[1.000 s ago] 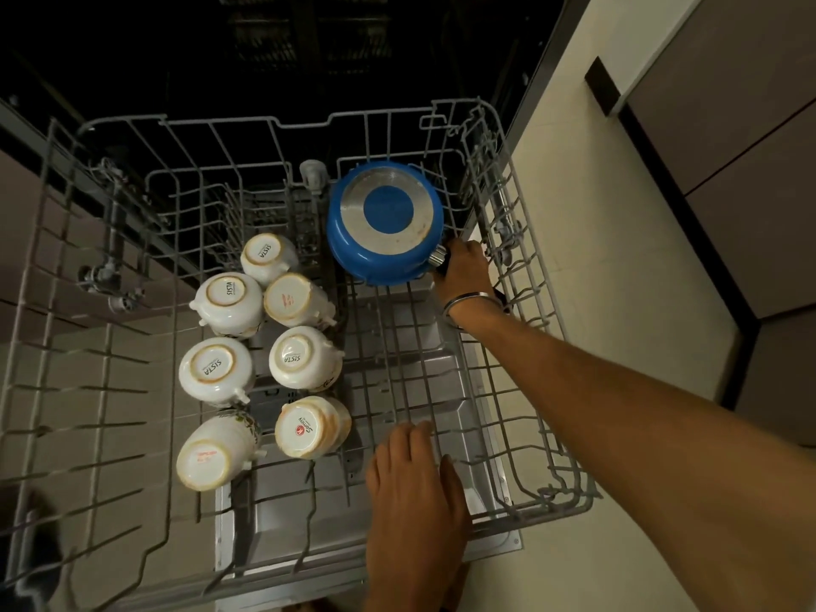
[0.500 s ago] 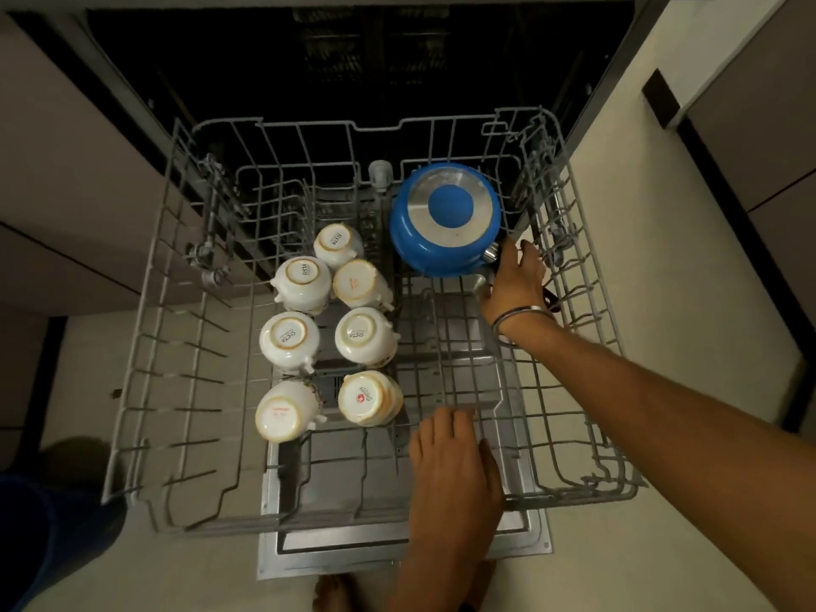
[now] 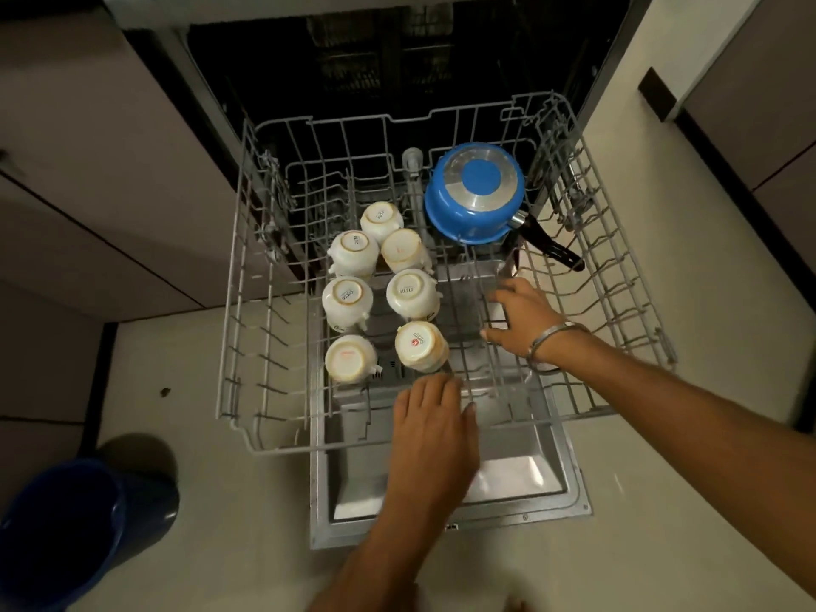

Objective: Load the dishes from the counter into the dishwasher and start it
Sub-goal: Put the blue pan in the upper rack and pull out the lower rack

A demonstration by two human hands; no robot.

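The left hand (image 3: 435,428) lies flat with straight fingers on the front wires of the dishwasher rack (image 3: 247,355), at 6 o'clock, holding nothing. The right hand (image 3: 523,322), a metal bangle (image 3: 549,342) on its wrist, hovers with fingers spread and relaxed over the rack's middle right, empty; whether it touches the wires I cannot tell. At 1 o'clock in the rack sits an upturned blue saucepan (image 3: 474,196), its black handle (image 3: 547,247) pointing to 4 o'clock, apart from the right hand. Seven white cups (image 3: 379,284) stand upside down left of centre. The open dishwasher door (image 3: 530,479) lies below the rack. A blue bucket (image 3: 66,532) stands on the floor at 8 o'clock.
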